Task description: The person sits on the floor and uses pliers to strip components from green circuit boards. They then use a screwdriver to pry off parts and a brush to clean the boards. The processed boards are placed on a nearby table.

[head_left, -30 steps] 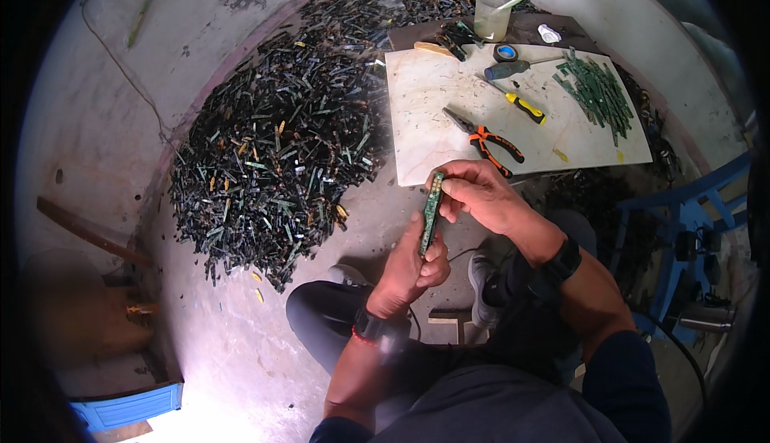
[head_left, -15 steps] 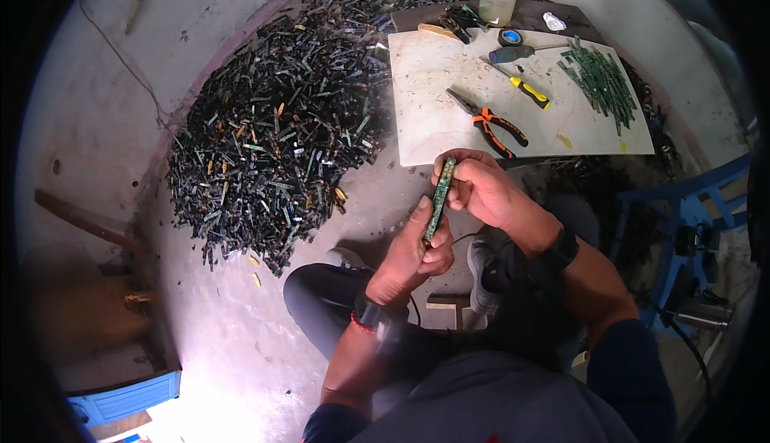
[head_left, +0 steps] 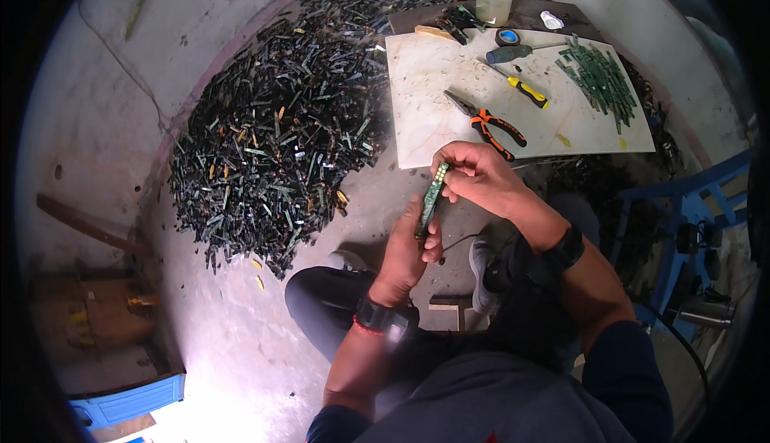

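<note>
Head view first: where do we have the green circuit-board strip?

It's on a slant between our two hands, up off the floor, near the close edge of the pale board. We can see small gold pads at its upper end.

What is our left hand doing?

Grasping the strip's lower part, thumb along one side and fingers curled round the other.

And our right hand?

Its thumb and bent fingers are at the upper end. Whether they pinch it or merely touch it, we cannot tell.

What lies nearest on the board?

We have long-nose pliers with orange and black handles, then a yellow-and-black screwdriver. Beyond it are a blue-handled screwdriver and a tape roll.

Any more strips?

We see a pile of green strips on the board's right side, and a broad heap of dark strips on the floor to our left.
</note>
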The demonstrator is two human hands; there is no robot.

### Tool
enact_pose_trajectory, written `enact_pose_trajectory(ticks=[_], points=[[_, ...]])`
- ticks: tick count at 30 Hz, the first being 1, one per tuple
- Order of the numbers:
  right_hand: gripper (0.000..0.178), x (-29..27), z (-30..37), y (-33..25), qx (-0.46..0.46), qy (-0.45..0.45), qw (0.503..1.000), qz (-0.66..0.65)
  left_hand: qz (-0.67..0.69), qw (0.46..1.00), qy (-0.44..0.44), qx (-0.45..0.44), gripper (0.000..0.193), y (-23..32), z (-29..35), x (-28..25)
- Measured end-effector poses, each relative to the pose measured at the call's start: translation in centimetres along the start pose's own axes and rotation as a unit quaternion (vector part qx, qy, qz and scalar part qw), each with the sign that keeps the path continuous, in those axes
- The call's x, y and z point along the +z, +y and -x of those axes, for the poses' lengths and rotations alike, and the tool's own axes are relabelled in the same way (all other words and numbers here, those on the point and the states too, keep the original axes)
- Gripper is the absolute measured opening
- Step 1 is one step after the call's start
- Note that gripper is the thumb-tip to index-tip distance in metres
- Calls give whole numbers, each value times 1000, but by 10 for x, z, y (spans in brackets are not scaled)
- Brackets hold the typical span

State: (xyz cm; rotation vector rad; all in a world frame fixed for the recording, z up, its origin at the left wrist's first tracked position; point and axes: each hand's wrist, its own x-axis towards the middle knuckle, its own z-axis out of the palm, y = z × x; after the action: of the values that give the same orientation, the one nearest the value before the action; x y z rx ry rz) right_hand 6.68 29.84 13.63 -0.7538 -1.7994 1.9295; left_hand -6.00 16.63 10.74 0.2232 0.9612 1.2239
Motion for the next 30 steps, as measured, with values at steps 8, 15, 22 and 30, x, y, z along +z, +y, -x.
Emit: enact_pose_trajectory(ticks=[8, 15, 22, 30], points=[[12, -5, 7, -1, 10, 13, 996, -84, -55, 998, 5, 17, 47, 1, 0, 11], [15, -6, 14, -7, 44, 13, 988, -150, 76, 993, -83, -33, 52, 3, -1, 6], [16, -7, 13, 1, 33, 11, 985, -168, 102, 989, -97, -37, 53, 4, -4, 8], [13, 0, 8, 22, 37, 33, 945, -324, 86, 993, -72, -43, 53, 2, -2, 11]])
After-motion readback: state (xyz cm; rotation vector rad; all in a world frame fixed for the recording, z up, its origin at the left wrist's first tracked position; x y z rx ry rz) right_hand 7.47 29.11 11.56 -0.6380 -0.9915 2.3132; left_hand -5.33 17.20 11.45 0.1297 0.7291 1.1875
